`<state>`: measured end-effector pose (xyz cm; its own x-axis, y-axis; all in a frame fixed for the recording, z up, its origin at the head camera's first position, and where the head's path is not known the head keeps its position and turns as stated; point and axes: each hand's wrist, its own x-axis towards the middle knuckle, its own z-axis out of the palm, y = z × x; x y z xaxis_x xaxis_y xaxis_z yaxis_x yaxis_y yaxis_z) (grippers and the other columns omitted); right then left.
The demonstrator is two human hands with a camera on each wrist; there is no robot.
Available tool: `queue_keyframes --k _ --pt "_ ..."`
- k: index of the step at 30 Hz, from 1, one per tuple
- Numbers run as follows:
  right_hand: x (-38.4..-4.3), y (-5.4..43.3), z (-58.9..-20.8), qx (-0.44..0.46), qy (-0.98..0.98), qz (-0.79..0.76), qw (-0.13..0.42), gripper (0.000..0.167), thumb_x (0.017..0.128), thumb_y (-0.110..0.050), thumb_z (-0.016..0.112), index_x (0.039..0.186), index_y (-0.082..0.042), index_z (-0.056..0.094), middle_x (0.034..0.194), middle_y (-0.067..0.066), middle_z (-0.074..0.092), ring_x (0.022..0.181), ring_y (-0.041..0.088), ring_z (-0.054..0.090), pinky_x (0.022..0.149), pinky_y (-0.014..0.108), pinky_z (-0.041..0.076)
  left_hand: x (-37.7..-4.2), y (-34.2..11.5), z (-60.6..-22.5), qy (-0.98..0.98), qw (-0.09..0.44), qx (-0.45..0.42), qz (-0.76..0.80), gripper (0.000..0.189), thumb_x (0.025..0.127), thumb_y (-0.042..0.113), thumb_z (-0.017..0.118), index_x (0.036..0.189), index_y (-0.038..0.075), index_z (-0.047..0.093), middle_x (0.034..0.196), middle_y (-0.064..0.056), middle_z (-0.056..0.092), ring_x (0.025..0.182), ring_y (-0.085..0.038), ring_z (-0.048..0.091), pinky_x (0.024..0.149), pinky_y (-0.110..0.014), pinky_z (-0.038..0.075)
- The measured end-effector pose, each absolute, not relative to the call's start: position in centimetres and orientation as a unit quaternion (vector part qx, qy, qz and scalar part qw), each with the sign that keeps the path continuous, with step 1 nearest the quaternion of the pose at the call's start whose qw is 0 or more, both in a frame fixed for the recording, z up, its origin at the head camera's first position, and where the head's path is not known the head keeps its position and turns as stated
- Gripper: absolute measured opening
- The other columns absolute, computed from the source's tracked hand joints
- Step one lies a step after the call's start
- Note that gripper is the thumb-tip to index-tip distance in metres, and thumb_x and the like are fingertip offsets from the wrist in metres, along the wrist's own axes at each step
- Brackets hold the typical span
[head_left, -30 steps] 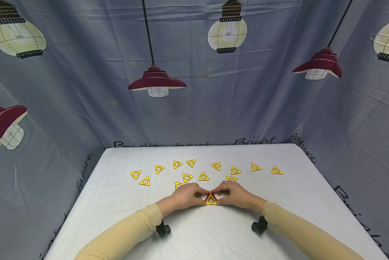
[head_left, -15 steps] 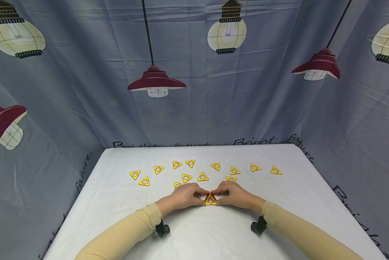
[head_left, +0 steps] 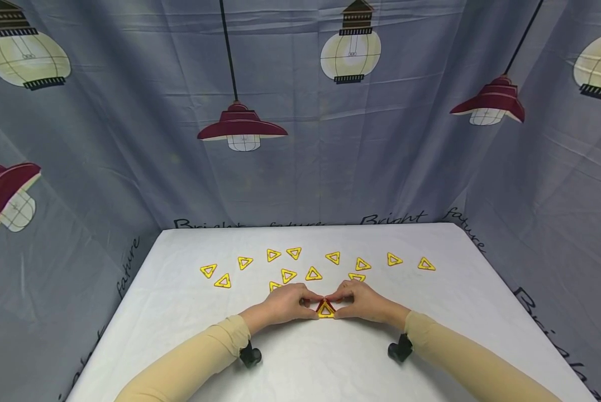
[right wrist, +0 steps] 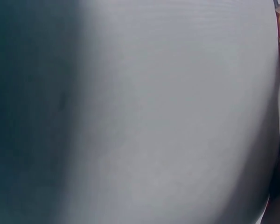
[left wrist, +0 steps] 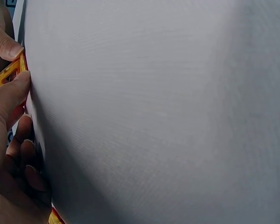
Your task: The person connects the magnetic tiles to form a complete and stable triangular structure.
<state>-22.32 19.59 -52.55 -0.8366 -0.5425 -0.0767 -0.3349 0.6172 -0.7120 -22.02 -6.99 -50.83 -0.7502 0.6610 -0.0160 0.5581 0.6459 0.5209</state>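
Observation:
Two hands meet at a small upright triangular frame near the middle of the white table. Its front is a yellow triangle with a hollow centre (head_left: pixel 325 316), and red edges show along both slanted sides. From the left, my left hand (head_left: pixel 286 304) pinches it, thumb at the lower corner and index fingertip at the top. My right hand (head_left: pixel 365 302) mirrors this grip on the right side. In the left wrist view the yellow and red frame (left wrist: pixel 7 73) shows between the left thumb (left wrist: pixel 19 83) and the other hand's thumb (left wrist: pixel 9 47). Only an edge of it appears in the right wrist view.
Several yellow hollow triangles lie scattered flat beyond the hands, such as one triangle (head_left: pixel 314 278) straight ahead and another triangle (head_left: pixel 427 268) far right. Two triangles are partly hidden behind the hands. A grey curtain (head_left: pixel 300 178) printed with lamps surrounds the table (head_left: pixel 330 368).

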Motion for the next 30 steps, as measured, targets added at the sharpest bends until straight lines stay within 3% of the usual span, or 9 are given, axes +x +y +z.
queue_keyframes --k 13,22,30 --pt "-22.39 19.56 -52.77 -0.245 0.890 -0.359 0.139 0.041 0.079 -0.040 0.089 0.117 -0.036 0.076 0.100 -0.015 0.065 0.097 0.010 0.055 0.094 0.039 0.042 -22.12 -6.85 -50.91 0.903 0.109 0.334 0.247 0.044 0.087 0.038 0.082 0.129 0.030 0.073 0.083 0.016 0.055 0.074 -0.002 0.050 0.062 -0.022 0.039" --pt "-22.22 19.54 -52.83 -0.250 0.892 -0.354 0.130 0.039 0.079 -0.040 0.089 0.115 -0.034 0.076 0.100 -0.017 0.064 0.096 0.009 0.055 0.089 0.032 0.044 -21.95 -6.88 -50.76 0.904 0.107 0.335 0.244 0.044 0.086 0.037 0.083 0.129 0.030 0.074 0.083 0.016 0.055 0.074 -0.002 0.050 0.062 -0.022 0.040" --pt "-21.96 19.46 -52.48 -0.252 0.896 -0.343 0.127 0.040 0.080 -0.039 0.089 0.117 -0.035 0.076 0.099 -0.017 0.064 0.096 0.008 0.054 0.091 0.037 0.043 -21.95 -6.84 -50.79 0.905 0.103 0.336 0.240 0.044 0.086 0.039 0.083 0.128 0.031 0.074 0.082 0.015 0.055 0.073 -0.002 0.049 0.060 -0.022 0.039"
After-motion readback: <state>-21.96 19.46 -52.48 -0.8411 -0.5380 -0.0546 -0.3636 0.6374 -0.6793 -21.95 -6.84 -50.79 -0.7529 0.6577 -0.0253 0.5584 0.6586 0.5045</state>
